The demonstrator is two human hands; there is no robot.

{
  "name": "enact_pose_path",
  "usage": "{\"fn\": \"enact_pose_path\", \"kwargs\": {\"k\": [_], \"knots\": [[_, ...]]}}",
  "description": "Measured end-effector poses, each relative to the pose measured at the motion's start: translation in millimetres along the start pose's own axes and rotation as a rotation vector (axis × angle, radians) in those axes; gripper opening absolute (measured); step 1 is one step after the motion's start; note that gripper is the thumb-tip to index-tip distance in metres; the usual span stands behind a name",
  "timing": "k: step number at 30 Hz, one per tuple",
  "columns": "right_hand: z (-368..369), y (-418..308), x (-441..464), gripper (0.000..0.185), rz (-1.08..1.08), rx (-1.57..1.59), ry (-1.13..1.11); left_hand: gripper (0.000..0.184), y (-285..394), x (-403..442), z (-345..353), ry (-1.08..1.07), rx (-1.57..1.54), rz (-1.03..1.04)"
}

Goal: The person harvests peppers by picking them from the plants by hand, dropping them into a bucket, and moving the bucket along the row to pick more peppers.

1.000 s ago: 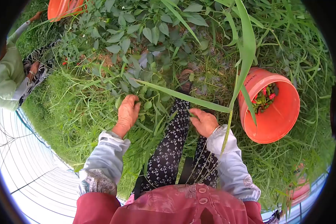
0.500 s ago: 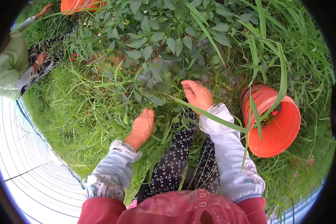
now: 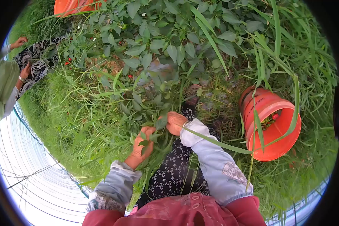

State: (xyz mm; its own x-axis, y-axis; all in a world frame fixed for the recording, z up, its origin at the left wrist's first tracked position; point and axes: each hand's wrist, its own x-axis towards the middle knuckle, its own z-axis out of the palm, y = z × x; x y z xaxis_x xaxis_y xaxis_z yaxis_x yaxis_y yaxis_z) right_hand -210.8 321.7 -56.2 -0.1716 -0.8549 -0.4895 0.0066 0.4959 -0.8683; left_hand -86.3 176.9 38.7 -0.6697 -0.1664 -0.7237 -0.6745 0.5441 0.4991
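Two wrinkled hands (image 3: 138, 147) (image 3: 176, 123) (cloth cuffs (image 3: 125, 168) crumpled) touch smooth, pointed leaves (image 3: 161, 122).

Leaves (image 3: 161, 122) crowding the fingers (image 3: 172, 119), long blade (image 3: 226, 145) across right sleeve (image 3: 211, 162), bucket mouth (image 3: 277, 145) open behind grass blades (image 3: 258, 130)

That leafy plant (image 3: 137, 102) in front of you is low and green, pointy oval leaves, kinda tangled in the grass (image 3: 90, 130). Some leaves sit right at your hands (image 3: 175, 123), partly covering the left one.
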Motion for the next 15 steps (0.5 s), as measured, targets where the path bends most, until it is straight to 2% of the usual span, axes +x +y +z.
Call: {"fn": "enact_pose_path", "kwargs": {"k": [1,3,5,6,7,8,10,11,14,15], "knots": [[-1.8,3.2,-3.7,0.042,-0.014,0.053,0.037,0.03,35.3,3.8,-15.0,-0.033,0.161,0.022],[-10.2,-3.1,-13.3,0.056,-0.009,0.181,0.095,0.027,47.2,3.0,-22.1,0.018,0.124,0.04],[-6.3,-1.3,-17.6,0.055,-0.06,0.179,0.124,0.025,50.2,3.7,-27.3,0.067,0.098,0.065],[-6.2,-0.7,-19.4,0.055,-0.11,0.176,0.149,0.024,50.7,2.3,-29.6,0.096,0.008,0.035],[-9.2,-4.5,-19.0,0.059,0.018,0.142,-0.026,0.023,51.2,2.7,-32.4,0.125,-0.081,0.006],[-4.0,-0.6,-19.8,0.059,0.018,0.148,-0.011,0.023,52.5,3.9,-36.2,0.118,-0.071,0.016],[10.5,3.4,-28.1,0.061,-0.057,-0.088,0.074,0.021,61.0,3.7,-41.4,0.143,-0.304,-0.085],[18.8,5.0,-33.6,0.058,-0.026,0.003,0.128,0.021,67.9,4.0,-41.5,0.136,-0.296,-0.08],[23.5,1.6,-38.5,0.053,0.008,-0.079,0.135,0.021,91.5,5.6,-39.3,0.095,0.22,0.205],[22.2,4.8,-34.0,0.05,0.043,0.114,0.151,0.023,92.5,4.5,-34.5,0.092,0.296,0.29]]}}
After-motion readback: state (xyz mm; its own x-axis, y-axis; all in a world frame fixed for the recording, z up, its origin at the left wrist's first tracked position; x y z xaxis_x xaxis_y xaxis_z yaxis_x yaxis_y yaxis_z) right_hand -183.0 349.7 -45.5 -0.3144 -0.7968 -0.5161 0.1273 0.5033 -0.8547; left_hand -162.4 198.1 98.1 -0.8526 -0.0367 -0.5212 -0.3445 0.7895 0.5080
